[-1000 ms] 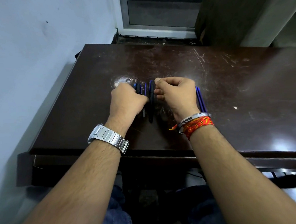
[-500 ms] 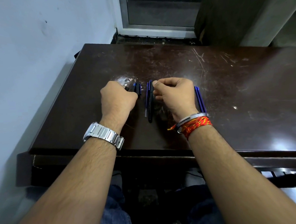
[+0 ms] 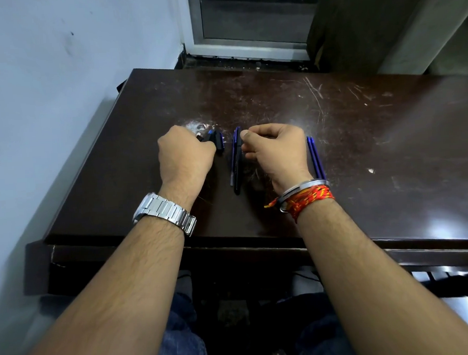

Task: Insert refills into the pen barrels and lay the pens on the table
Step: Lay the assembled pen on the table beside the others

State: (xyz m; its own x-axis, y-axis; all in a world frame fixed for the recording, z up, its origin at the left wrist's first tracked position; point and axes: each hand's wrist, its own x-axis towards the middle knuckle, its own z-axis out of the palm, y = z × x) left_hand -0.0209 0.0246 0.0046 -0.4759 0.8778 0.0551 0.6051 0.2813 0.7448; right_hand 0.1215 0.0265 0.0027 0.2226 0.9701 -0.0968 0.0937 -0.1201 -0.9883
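My left hand [image 3: 184, 155] is closed around a bunch of dark blue pen barrels [image 3: 217, 140], whose ends stick out past my knuckles. Just to the right, a dark pen barrel with a blue refill beside it [image 3: 237, 161] lies on the brown table [image 3: 361, 143]. My right hand [image 3: 275, 150] pinches the far end of that pair with thumb and fingers. Two blue refills [image 3: 315, 158] lie side by side on the table just right of my right hand, partly hidden by my wrist.
A pale wall [image 3: 46, 92] runs close along the table's left edge. A window frame [image 3: 247, 41] and a dark curtain [image 3: 355, 21] stand behind the table's far edge. My knees are under the near edge.
My left hand has drawn left with its bunch of barrels, opening a gap from the pair under my right hand. My right hand has stayed in place.
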